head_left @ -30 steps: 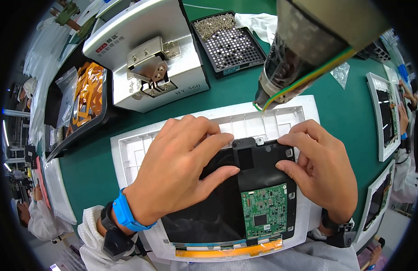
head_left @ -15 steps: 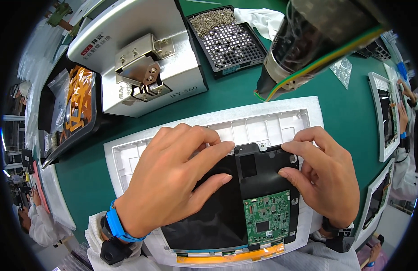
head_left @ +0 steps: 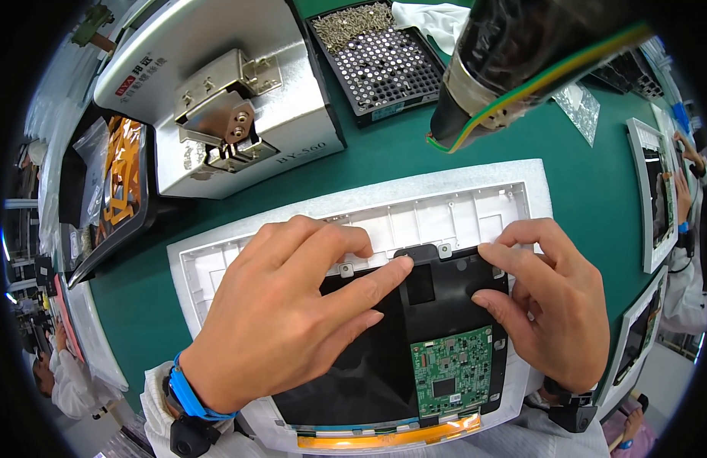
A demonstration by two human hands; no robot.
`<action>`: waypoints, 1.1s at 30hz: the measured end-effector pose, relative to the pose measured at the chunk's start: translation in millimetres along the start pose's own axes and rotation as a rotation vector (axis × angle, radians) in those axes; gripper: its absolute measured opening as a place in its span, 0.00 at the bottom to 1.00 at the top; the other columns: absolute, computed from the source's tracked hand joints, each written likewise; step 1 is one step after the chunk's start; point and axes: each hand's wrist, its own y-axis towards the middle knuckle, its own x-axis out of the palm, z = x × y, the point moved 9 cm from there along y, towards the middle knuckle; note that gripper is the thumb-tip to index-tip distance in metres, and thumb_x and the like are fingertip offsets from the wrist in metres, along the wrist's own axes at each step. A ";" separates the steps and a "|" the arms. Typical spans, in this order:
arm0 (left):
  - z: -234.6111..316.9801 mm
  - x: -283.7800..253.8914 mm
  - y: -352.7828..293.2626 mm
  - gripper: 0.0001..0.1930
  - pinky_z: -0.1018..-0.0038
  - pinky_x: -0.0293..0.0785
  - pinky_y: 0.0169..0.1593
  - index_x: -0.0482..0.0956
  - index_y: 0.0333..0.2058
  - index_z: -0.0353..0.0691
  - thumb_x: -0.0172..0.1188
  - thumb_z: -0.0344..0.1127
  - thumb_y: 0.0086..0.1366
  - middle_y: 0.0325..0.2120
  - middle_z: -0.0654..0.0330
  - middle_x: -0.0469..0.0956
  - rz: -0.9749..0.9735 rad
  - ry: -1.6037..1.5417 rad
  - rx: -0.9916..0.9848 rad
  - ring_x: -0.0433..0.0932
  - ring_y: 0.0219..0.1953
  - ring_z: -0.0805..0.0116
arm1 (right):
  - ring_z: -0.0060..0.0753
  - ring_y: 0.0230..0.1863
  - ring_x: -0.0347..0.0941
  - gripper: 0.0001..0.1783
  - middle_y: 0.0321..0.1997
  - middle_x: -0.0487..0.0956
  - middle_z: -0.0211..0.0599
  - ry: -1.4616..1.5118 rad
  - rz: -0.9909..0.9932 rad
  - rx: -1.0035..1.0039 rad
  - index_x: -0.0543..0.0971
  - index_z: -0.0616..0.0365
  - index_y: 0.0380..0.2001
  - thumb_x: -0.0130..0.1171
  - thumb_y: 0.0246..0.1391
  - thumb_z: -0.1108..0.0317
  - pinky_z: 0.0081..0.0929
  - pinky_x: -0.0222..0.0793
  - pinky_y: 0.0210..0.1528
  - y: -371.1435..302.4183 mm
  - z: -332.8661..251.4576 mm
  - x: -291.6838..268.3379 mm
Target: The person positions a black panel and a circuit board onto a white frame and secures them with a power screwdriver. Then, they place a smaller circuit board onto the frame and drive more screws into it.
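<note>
A black display panel (head_left: 346, 382) lies inside a white plastic frame (head_left: 458, 217), with a green circuit board (head_left: 454, 370) on its lower right part. An orange strip (head_left: 384, 437) runs along the near edge. My left hand (head_left: 292, 301) rests over the upper left of the panel, its index fingertip touching the black film beside a small rectangular cutout (head_left: 420, 284). Its fingers are apart and grip nothing. At the panel's upper right corner is my right hand (head_left: 555, 305). Its index fingertip touches the top edge; the thumb sits lower on the surface, apart from it.
A silver screw-feeding machine (head_left: 300, 114) stands at the back left, beside a black bin (head_left: 149, 206) of orange flexible strips. Behind are a black tray (head_left: 399, 114) of screws and a dark cylinder (head_left: 475, 84) with a yellow-green wire. Similar framed panels (head_left: 651, 195) and co-workers' hands are at right.
My left index fingertip has shifted slightly right and down onto the film beside the cutout. A metal tab at the top edge now shows under that hand. My right hand has hardly moved.
</note>
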 end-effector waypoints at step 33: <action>20.3 6.6 -3.9 0.25 0.59 0.69 0.55 0.81 0.57 0.42 0.65 0.33 0.60 0.48 0.54 0.74 0.038 0.221 0.032 0.72 0.47 0.52 | 0.21 0.20 0.64 0.12 0.28 0.75 0.31 0.100 0.074 0.166 0.83 0.57 0.32 0.75 0.44 0.75 0.24 0.59 0.22 -59.6 30.0 -32.2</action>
